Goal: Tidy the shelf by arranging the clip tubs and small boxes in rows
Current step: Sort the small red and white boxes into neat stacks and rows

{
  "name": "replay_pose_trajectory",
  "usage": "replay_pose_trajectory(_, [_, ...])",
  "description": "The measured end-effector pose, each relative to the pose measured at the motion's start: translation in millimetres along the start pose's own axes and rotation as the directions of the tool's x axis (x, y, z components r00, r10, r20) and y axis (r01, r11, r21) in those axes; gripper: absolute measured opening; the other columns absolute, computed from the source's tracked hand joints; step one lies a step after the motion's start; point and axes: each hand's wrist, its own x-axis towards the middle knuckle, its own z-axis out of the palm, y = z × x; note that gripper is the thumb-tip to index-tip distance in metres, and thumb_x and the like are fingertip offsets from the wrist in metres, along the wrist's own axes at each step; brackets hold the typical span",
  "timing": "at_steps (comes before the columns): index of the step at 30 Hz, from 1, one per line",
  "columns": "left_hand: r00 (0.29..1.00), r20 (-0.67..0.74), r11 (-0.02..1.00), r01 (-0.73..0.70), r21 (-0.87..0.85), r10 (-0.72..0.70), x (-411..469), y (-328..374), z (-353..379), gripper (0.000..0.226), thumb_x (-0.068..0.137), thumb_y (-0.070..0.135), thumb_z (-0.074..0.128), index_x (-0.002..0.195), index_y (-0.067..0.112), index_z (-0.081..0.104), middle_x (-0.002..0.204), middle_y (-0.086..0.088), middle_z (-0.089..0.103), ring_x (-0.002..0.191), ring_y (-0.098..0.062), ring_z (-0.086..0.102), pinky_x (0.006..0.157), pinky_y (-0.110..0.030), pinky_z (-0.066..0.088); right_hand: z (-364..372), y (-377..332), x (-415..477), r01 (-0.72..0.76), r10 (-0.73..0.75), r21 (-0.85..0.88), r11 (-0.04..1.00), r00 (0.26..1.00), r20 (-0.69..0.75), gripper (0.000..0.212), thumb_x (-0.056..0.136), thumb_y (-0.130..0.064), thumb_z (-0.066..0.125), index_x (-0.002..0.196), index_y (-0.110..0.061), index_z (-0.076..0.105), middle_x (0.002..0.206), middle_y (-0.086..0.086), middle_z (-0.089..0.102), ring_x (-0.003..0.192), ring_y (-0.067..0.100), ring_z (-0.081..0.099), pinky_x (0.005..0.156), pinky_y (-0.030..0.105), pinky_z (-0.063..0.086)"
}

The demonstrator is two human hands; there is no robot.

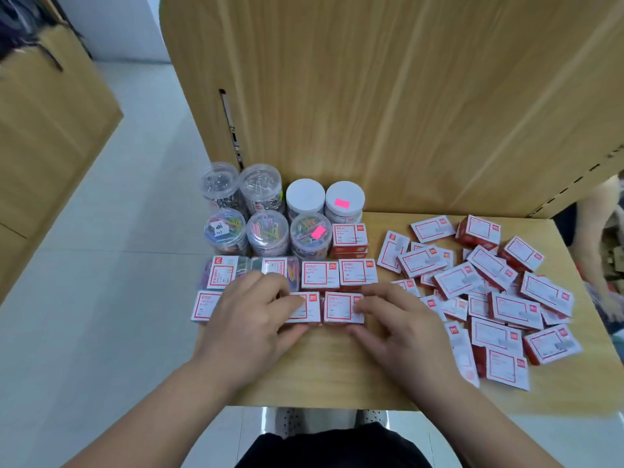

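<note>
Several round clip tubs point(266, 231) stand in two rows at the back left of the wooden shelf point(324, 373). In front of them lie rows of small red-and-white boxes point(320, 274). My left hand point(250, 319) pinches a box point(308, 309) in the nearest row, fingers on its top and thumb at its front. My right hand point(395, 319) holds the neighbouring box point(339, 307) the same way. The two boxes sit side by side, almost touching. A loose heap of the same boxes point(489, 292) covers the right half of the shelf.
An upright wooden back panel point(388, 96) rises behind the tubs. The shelf's left edge drops to a pale tiled floor point(101, 265). Another person's arm point(597, 238) shows at the far right. Bare wood lies between my hands and the shelf's front edge.
</note>
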Motion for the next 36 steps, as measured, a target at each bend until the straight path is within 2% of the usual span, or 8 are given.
replay_pose_trajectory(3, [0.995, -0.088, 0.998, 0.049, -0.049, -0.053, -4.8, -1.0, -0.9, 0.041, 0.073, 0.045, 0.081, 0.098, 0.014, 0.071, 0.094, -0.004, 0.064, 0.081, -0.027, 0.058, 0.072, -0.040, 0.048, 0.6, -1.8, 0.4, -0.022, 0.022, -0.004, 1.000, 0.999, 0.027, 0.031, 0.071, -0.029, 0.077, 0.100, -0.021, 0.069, 0.102, -0.005, 0.061, 0.085, 0.013, 0.061, 0.067, 0.028, 0.051])
replay_pose_trajectory(8, [0.948, -0.181, 0.964, 0.265, -0.007, -0.262, -20.2, -7.0, -13.6, 0.067, 0.061, 0.058, 0.084, 0.107, 0.012, 0.071, 0.109, -0.008, 0.064, 0.098, -0.031, 0.060, 0.089, -0.047, 0.045, 1.4, -0.3, 2.2, 0.007, -0.004, -0.033, 0.999, 0.998, 0.069, 0.030, 0.074, -0.033, 0.076, 0.101, -0.023, 0.068, 0.099, -0.007, 0.067, 0.088, 0.016, 0.064, 0.075, 0.027, 0.050])
replay_pose_trajectory(10, [0.900, -0.163, 0.911, 0.412, 0.008, -0.405, -29.2, -10.8, -20.1, 0.084, 0.052, 0.062, 0.084, 0.117, 0.013, 0.065, 0.122, -0.009, 0.057, 0.112, -0.034, 0.054, 0.100, -0.048, 0.039, 2.5, -2.5, 3.2, -0.006, 0.007, -0.012, 1.000, 0.997, 0.081, 0.032, 0.074, -0.033, 0.076, 0.103, -0.023, 0.067, 0.100, -0.008, 0.067, 0.088, 0.014, 0.064, 0.076, 0.024, 0.048])
replay_pose_trajectory(14, [0.762, -0.060, 0.764, 0.639, -0.086, -0.644, -42.7, -13.7, -27.4, 0.116, 0.041, 0.057, 0.092, 0.139, 0.024, 0.038, 0.141, -0.005, 0.037, 0.135, -0.024, 0.034, 0.113, -0.033, 0.024, 1.7, -12.2, 6.4, -0.155, 0.150, 0.061, 0.986, 0.985, 0.086, 0.043, 0.064, -0.036, 0.087, 0.098, -0.029, 0.059, 0.084, -0.021, 0.060, 0.077, 0.004, 0.059, 0.067, 0.011, 0.042])
replay_pose_trajectory(20, [0.735, -0.027, 0.712, 0.647, -0.273, -0.678, -43.1, -9.6, -18.8, 0.117, 0.045, 0.038, 0.095, 0.142, 0.030, 0.030, 0.131, 0.016, 0.029, 0.124, 0.018, 0.024, 0.103, 0.000, 0.017, 10.3, -19.4, 2.6, -0.247, 0.241, 0.092, 0.965, 0.968, 0.067, 0.050, 0.059, -0.040, 0.089, 0.091, -0.038, 0.051, 0.078, -0.025, 0.053, 0.074, -0.004, 0.060, 0.061, 0.002, 0.040])
replay_pose_trajectory(29, [0.714, -0.045, 0.688, 0.653, -0.316, -0.699, -42.2, -11.0, -12.6, 0.118, 0.047, 0.035, 0.094, 0.144, 0.029, 0.027, 0.125, 0.027, 0.021, 0.122, 0.022, 0.019, 0.099, 0.004, 0.014, 14.7, -23.5, 2.9, -0.299, 0.295, 0.054, 0.953, 0.953, 0.075, 0.048, 0.062, -0.043, 0.087, 0.090, -0.038, 0.048, 0.078, -0.018, 0.056, 0.067, 0.001, 0.059, 0.057, 0.004, 0.038])
replay_pose_trajectory(32, [0.702, -0.060, 0.683, 0.665, -0.301, -0.710, -42.4, -10.6, -13.7, 0.121, 0.045, 0.036, 0.096, 0.144, 0.027, 0.028, 0.129, 0.021, 0.025, 0.128, 0.015, 0.022, 0.106, -0.006, 0.018, 8.9, -24.3, 3.2, -0.277, 0.273, 0.039, 0.960, 0.957, 0.096, 0.048, 0.062, -0.055, 0.081, 0.092, -0.037, 0.048, 0.085, -0.019, 0.057, 0.070, 0.002, 0.058, 0.059, 0.013, 0.045])
replay_pose_trajectory(36, [0.712, -0.135, 0.725, 0.670, -0.161, -0.689, -35.5, 0.0, -23.3, 0.123, 0.042, 0.068, 0.078, 0.144, 0.018, 0.031, 0.147, -0.007, 0.030, 0.140, -0.024, 0.026, 0.116, -0.042, 0.023, -12.1, -19.8, 6.8, -0.223, 0.221, 0.040, 0.974, 0.974, 0.043, 0.044, 0.069, -0.064, 0.067, 0.095, -0.035, 0.047, 0.085, -0.018, 0.052, 0.068, 0.005, 0.055, 0.059, 0.025, 0.049])
